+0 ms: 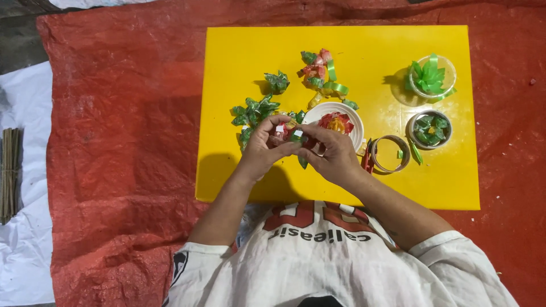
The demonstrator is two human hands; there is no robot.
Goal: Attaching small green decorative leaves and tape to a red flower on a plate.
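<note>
Assembly step, as I read it: my left hand (263,145) and right hand (331,152) both pinch a small red-and-green folded-wrapper piece (291,135) over the yellow board (375,187), at seven o'clock of the white dish (354,122). Next calls for tucking a fold while keeping both grips firm.

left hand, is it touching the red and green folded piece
Touching: the head view shows the left hand fingers pinching the red and green folded piece, with the right hand also on it.

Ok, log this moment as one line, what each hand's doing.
left hand: pinching folded red-green piece | right hand: gripping same piece | surface: yellow board | nearby: white dish, tape ring
</note>
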